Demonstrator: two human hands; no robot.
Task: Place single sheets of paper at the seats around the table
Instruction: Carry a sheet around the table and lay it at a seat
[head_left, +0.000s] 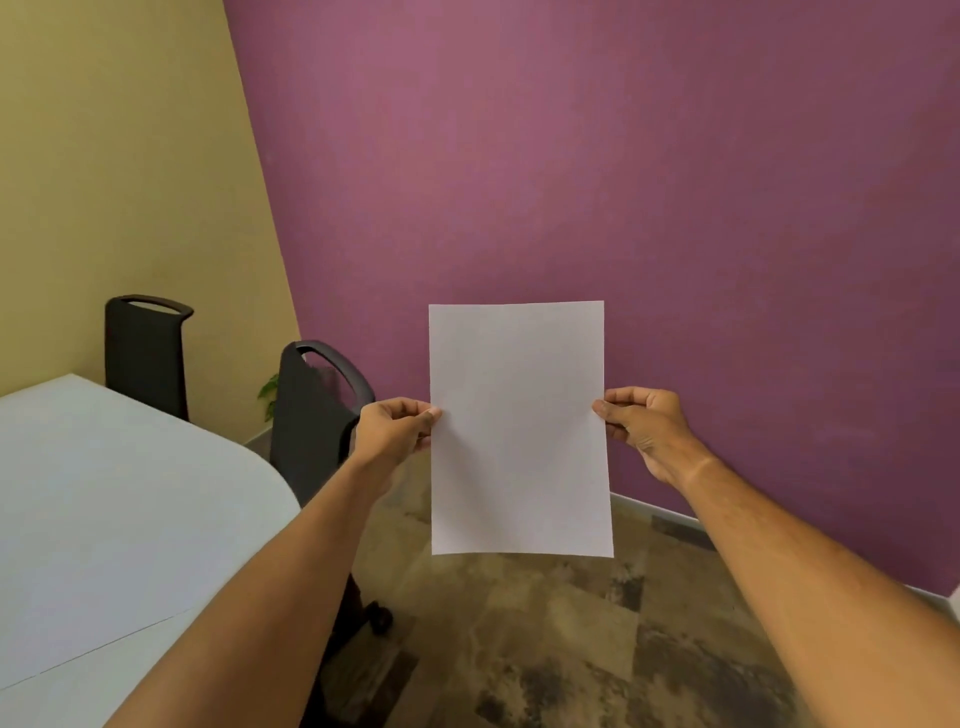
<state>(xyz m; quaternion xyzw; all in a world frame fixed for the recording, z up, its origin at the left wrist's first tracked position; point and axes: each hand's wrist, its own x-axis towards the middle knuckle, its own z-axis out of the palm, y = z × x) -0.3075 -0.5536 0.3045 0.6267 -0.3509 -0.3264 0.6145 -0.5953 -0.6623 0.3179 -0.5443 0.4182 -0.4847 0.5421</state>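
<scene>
A white sheet of paper (519, 426) is held upright in the air in front of the purple wall. My left hand (395, 428) pinches its left edge and my right hand (641, 423) pinches its right edge, both at mid height. The white table (104, 509) lies at the lower left, beyond my left forearm, and the paper is off to its right, over the floor. Whether the hands hold one sheet or more cannot be told.
Two black chairs stand by the table: one (317, 415) at its rounded end, close to my left hand, another (146, 353) at the far side against the yellow wall. A small green plant (269, 392) peeks behind the nearer chair. Mottled brown floor (571, 649) spreads below.
</scene>
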